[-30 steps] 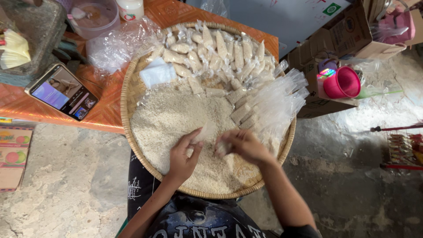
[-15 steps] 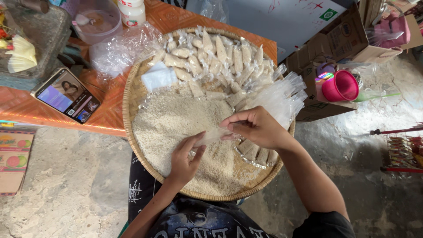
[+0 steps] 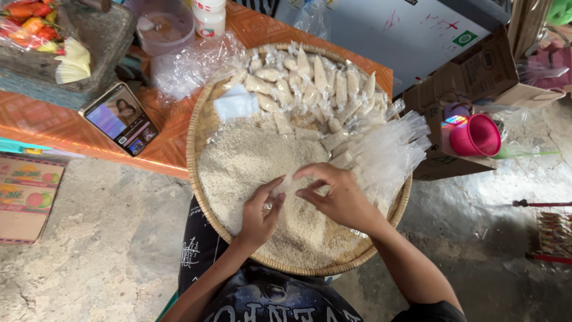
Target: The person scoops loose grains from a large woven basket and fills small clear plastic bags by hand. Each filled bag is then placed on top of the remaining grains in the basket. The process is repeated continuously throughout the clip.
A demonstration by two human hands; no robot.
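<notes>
**Right hand came back to the little bag**

Over the woven tray (image 3: 199,128) of loose rice (image 3: 250,164), the right hand (image 3: 339,197) had returned from the empty-bag stack (image 3: 390,152). Both it and the left hand (image 3: 259,214) pinched one small clear bag (image 3: 288,183) above the rice, so filling seemed under way

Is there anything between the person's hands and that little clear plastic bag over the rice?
Nothing visible. The left hand and right hand both already pinch the small clear plastic bag, just above the loose white rice in the round woven bamboo tray.
</notes>
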